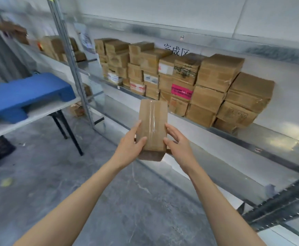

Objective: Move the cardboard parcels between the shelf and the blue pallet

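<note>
The narrow brown cardboard parcel (pixel 152 125) is held in the air between both hands, just in front of the shelf's front lip. The left hand (pixel 129 148) clasps its lower left edge, with the thumb laid on the top face and the fingers running up the side. The right hand (pixel 178 146) does the same on the lower right edge, so each grip is closed on the parcel and most of its length juts out beyond the fingers.

The parcel is long and slim, with a strip of glossy clear tape down the middle of its upper face. Its near end is in shadow.

Beyond it, the grey metal shelf (pixel 234 139) carries stacked brown cardboard boxes (pixel 216 73), several layers high against the white wall. One of them bears a bright pink label (pixel 182 91). To the right of the stack the shelf board lies bare, and bare shelf edge shows in front of the boxes too.

A perforated steel upright (pixel 70 55) stands to the left of the stack. Well apart to the left, the blue plastic pallet (pixel 24 93) sits on a white folding worktop (pixel 38 114). Grey concrete floor (pixel 74 174) spreads between the worktop and the shelf.
</note>
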